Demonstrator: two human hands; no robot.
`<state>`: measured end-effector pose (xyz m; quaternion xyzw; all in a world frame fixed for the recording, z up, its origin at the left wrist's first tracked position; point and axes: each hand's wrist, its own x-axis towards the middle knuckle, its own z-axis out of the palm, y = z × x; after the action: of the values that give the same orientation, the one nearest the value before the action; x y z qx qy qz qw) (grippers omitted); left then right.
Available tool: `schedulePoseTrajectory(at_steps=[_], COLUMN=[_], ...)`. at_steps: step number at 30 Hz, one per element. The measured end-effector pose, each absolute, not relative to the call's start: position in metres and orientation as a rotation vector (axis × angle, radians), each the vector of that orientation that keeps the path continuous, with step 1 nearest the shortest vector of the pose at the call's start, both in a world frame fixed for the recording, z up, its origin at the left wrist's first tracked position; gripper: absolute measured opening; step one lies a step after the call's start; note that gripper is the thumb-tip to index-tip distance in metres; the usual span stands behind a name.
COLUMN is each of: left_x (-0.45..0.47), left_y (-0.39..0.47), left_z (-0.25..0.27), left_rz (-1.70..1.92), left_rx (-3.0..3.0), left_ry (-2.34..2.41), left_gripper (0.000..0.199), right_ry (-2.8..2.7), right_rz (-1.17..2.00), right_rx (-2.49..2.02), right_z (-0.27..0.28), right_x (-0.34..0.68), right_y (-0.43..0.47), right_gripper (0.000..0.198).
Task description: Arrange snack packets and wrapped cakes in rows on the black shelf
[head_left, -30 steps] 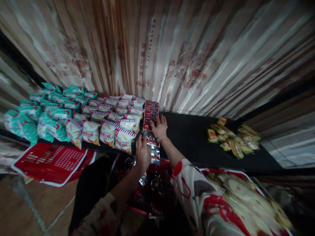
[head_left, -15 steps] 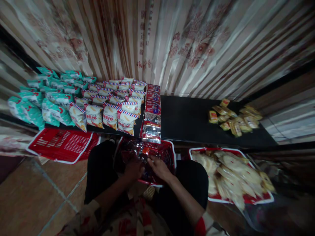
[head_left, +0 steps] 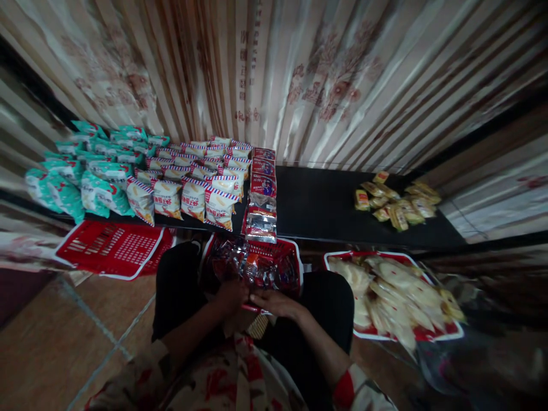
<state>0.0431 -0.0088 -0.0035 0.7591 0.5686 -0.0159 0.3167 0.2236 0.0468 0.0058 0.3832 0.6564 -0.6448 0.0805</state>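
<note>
Could knock down silver packets (head_left: 261, 230) at the worktop (head_left: 317, 200) front edge, mid-frame, by raising left hand (head_left: 233, 295) or right hand (head_left: 278, 303) abruptly beside shiny packets (head_left: 266, 276) in the red basket (head_left: 280, 248), lower centre; cannot tell either grip.

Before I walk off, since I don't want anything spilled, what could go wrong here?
The near end of the row of red packets lies at the front edge of the black shelf; a bump might drop one into the middle basket.
The front white snack bags beside that row sit close to the edge too and could topple off.
Pale packets heap over the rim of the right-hand basket; some may slide out.
</note>
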Motion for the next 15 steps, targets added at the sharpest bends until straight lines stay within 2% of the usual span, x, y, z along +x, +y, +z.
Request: schedulePoseTrajectory(at_steps=[5, 10, 15], left_x=[0.033, 0.029, 0.033], left_y=[0.002, 0.023, 0.045], left_z=[0.027, 0.065, 0.085], left_rz=[0.185, 0.711, 1.008], left_rx=[1.952, 1.780, 1.609], left_ry=[1.648, 1.635, 1.542], left_gripper=[0.025, 0.024, 0.021], right_ry=[1.823, 1.599, 1.607], right_rz=[-2.323, -2.807, -2.878], right_rx=[1.223, 1.355, 1.423], right_z=[0.019, 0.040, 0.052], right_x=[0.233, 0.235, 0.232], right_y=[0.057, 0.067, 0.068], right_gripper=[0.053, 0.048, 0.038])
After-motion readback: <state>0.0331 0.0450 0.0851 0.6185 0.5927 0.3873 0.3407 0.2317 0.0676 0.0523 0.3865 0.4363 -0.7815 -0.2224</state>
